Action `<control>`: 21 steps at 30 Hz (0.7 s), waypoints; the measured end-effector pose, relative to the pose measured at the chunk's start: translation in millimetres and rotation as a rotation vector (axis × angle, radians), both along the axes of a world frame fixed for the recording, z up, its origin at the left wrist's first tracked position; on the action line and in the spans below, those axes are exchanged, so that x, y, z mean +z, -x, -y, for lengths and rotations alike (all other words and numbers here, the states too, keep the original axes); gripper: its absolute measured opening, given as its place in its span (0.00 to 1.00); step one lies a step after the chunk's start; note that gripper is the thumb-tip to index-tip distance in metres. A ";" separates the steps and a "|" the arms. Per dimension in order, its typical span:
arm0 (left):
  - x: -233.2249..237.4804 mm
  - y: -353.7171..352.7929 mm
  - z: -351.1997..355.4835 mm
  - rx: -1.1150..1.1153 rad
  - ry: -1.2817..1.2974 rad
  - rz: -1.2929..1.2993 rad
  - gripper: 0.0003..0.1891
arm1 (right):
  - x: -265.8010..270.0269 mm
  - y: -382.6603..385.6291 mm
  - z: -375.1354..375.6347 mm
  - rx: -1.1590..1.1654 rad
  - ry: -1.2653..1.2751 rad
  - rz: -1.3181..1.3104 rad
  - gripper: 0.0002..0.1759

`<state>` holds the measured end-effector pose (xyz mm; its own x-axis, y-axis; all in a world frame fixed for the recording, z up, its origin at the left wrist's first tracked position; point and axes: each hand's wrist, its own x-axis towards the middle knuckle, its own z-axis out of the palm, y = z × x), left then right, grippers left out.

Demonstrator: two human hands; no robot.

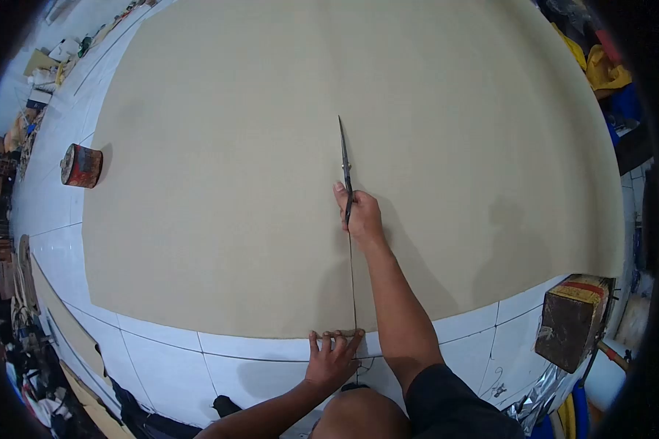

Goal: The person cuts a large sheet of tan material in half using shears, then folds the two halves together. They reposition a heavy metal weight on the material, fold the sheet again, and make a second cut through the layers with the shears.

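A large beige sheet [220, 183] is spread over the white tiled floor. Near its middle, my right hand [364, 217] is wrapped round dark metal scissors [345, 157], whose blades look closed and point away from me. From the scissors' handles a thin dark cord [352, 278] runs straight back to the sheet's near edge. There my left hand [333, 360] rests with its fingers spread, their tips on the edge. One fingertip presses where the cord crosses, and a loose bit of cord trails beyond the edge.
A rusty red can [81, 166] stands at the sheet's left edge. A dark, worn block [572, 322] sits by the near right corner. Crumpled silver foil [538, 399] lies close to it. Yellow and blue items [608, 69] are heaped at the far right, and clutter lines the left wall.
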<state>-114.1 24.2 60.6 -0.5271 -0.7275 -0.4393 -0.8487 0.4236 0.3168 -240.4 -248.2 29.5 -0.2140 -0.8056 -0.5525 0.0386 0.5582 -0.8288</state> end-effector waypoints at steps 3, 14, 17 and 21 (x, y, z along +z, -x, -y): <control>-0.9 -0.1 0.4 -0.001 -0.015 -0.009 0.40 | -3.5 7.5 47.7 0.054 0.032 0.073 0.29; 2.1 -0.7 4.4 -0.022 0.009 -0.005 0.41 | -27.4 2.9 104.1 0.058 0.132 -0.178 0.35; 2.3 -2.2 1.7 -0.030 -0.007 -0.005 0.41 | -8.3 4.3 147.3 0.092 0.037 -0.105 0.37; -0.7 -2.6 3.3 -0.040 0.007 0.013 0.42 | -15.2 4.5 166.0 0.064 0.054 -0.086 0.36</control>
